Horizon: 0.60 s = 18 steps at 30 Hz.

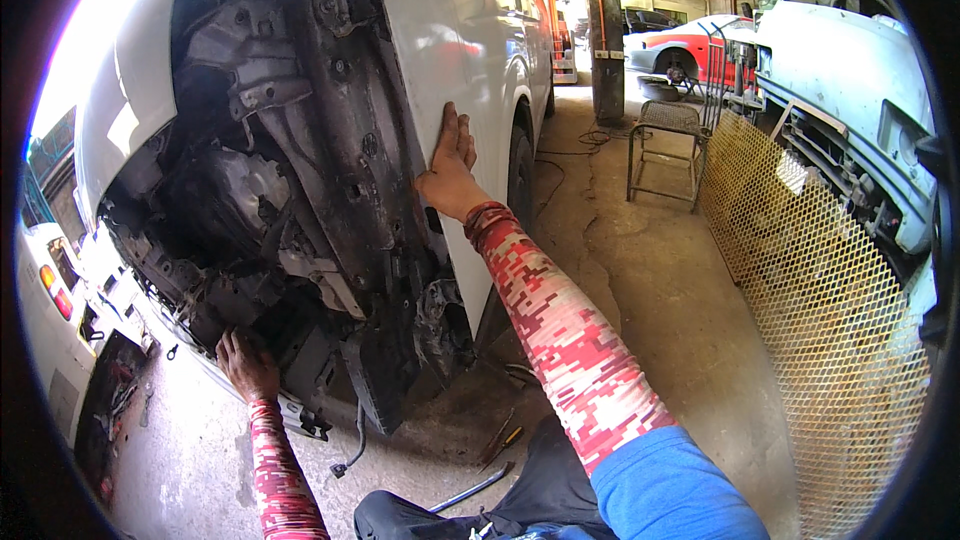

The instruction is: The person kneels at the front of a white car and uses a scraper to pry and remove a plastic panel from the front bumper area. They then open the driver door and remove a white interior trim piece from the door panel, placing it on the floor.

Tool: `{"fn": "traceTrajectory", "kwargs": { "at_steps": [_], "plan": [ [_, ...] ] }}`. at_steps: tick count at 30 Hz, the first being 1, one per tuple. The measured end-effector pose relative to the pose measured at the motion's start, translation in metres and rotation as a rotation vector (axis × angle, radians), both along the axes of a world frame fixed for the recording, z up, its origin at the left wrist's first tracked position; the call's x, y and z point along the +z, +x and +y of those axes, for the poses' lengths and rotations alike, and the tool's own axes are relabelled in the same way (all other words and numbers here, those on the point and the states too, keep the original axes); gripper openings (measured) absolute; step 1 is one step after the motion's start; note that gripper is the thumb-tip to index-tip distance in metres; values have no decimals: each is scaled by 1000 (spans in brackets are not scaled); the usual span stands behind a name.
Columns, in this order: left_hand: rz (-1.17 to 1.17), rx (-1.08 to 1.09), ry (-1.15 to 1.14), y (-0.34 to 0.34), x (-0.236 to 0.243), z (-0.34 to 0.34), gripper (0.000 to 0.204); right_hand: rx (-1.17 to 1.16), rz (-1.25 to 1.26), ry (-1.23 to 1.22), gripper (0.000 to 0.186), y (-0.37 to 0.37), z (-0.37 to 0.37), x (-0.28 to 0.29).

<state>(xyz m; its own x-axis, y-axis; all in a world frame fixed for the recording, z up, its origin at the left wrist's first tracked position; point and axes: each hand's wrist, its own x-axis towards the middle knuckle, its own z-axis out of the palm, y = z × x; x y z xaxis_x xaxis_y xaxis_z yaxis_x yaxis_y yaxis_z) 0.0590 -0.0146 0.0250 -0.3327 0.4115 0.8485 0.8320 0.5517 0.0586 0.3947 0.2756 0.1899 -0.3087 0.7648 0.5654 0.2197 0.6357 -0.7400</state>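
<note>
In front of me is the white vehicle with its wheel well exposed, showing dirty grey and black metal. My right hand lies against the white side panel by its front edge, fingers stretched upward and thumb toward that edge. Lower down, my left hand touches dark parts at the bottom front of the opening, its fingers reaching up and slightly bent. What lies under those fingertips is hard to make out. A dark flap hangs at the bottom of the well, and near it a cable with a plug dangles to the floor.
On the concrete floor lie a yellow-handled tool and a metal bar by my legs. To the right stand a metal stool, an expanded-mesh panel and a light-blue vehicle body. A pillar rises behind.
</note>
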Motion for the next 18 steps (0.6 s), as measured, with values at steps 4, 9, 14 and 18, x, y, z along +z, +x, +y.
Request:
{"fn": "traceTrajectory", "kwargs": {
  "at_steps": [4,9,14,18],
  "plan": [
    [-11,1,-3,-3,-1,0,49,-7,-1,5,115,-1,0,1],
    [29,4,20,-2,-1,1,46,-21,-2,8,116,-2,2,0],
    [47,10,23,0,1,1,43,-27,-4,21,116,-3,5,-1],
    [41,20,20,0,1,1,42,-15,12,33,115,-3,5,-3]
  ]
}}
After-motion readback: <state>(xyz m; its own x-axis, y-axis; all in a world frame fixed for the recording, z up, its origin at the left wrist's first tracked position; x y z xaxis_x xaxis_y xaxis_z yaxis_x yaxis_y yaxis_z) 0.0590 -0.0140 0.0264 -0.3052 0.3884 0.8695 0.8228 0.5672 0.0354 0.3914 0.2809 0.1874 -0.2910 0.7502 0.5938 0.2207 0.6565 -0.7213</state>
